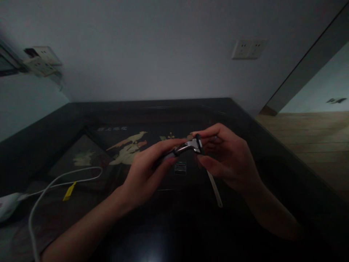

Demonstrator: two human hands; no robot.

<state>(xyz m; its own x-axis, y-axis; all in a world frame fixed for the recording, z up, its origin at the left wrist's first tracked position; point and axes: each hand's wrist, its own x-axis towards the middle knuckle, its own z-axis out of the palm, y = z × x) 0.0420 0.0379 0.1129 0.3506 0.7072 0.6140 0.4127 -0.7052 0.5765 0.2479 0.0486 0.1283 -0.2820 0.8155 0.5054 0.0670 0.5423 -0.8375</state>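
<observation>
A razor (188, 146) with a shiny metal neck is held up over the dark table. My left hand (148, 165) is closed around its handle, thumb and fingers pressed along it. Thumb and fingers of my right hand (231, 154) pinch the dark razor head from its right side. Beneath the razor, a small clear and dark plastic piece (180, 168) lies on the table. A thin pale strip (215, 189) with a small hole at its end extends from below my right hand; its upper end is hidden.
The dark glossy table (169, 214) bears an inlaid bird picture (128, 147). At the left lie a white cable (40, 200) with a yellow tag (69, 191) and a white adapter (9, 205). A wall socket (249, 49) is behind. Wooden floor (308, 140) shows at the right.
</observation>
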